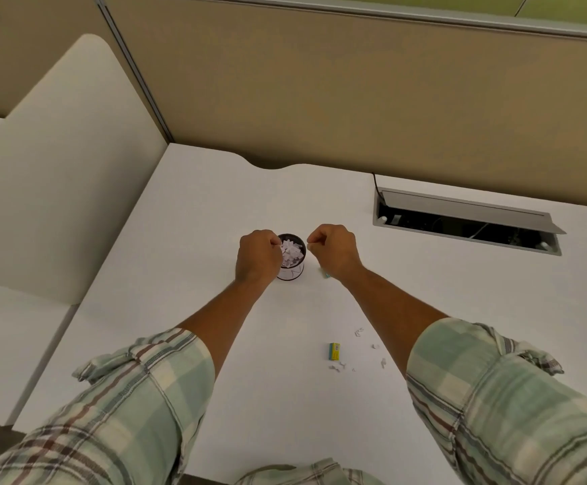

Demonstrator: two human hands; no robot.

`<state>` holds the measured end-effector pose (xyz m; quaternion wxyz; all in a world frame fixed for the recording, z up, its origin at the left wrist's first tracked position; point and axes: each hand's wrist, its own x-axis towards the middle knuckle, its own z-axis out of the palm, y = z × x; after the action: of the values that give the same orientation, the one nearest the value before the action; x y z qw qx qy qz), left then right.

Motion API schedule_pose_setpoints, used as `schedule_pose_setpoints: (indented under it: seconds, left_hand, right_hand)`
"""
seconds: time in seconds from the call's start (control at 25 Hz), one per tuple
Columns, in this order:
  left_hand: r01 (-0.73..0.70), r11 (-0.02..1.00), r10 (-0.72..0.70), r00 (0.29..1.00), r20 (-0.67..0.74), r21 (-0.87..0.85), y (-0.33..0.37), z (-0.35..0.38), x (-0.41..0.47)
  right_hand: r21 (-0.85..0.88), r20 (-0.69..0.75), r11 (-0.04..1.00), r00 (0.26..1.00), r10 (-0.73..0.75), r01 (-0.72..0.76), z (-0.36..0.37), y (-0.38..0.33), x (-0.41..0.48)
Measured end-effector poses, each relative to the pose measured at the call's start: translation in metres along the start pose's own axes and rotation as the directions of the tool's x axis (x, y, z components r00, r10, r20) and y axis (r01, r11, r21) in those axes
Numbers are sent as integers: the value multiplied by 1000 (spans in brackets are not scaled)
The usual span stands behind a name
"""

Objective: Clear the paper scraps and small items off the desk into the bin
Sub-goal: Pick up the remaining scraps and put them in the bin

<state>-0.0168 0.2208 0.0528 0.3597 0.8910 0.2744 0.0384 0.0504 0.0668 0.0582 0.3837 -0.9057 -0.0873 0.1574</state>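
A small round bin [294, 271] stands mid-desk, filled near the rim with white paper scraps [290, 253]. My left hand [258, 257] hovers at the bin's left rim, fingers pinched together; whether anything is in them I cannot tell. My right hand [334, 252] hangs just right of the bin, fingers curled shut, and a small greenish bit [325, 273] shows on the desk under it. Nearer to me lie a small yellow-green box [334, 351] and several tiny white scraps [359, 331] between my forearms.
The white desk [215, 211] is bounded by a tan partition [355, 99] at the back and a cream side panel [61, 162] on the left. An open cable tray [467, 222] with a raised flap sits at the back right.
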Motion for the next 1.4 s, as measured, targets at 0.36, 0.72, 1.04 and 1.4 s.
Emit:
schedule_pose_setpoints:
  seconds: [0.36, 0.72, 1.04, 1.4]
  left_hand:
    - [-90, 988, 104, 989, 105, -125, -17, 54, -106]
    - [166, 986, -164, 929, 332, 22, -52, 112, -187]
    - [218, 975, -198, 940, 276, -42, -25, 142, -214]
    - [210, 977, -210, 956, 206, 18, -6, 166, -228]
  right_hand:
    - [-276, 173, 961, 983, 61, -11, -9, 116, -65]
    - [-536, 514, 716, 846, -143, 446, -10, 177, -120]
    - [-520, 499, 743, 856, -137, 422, -41, 216, -153]
    - [-439, 440, 852, 895, -74, 286, -36, 233, -168]
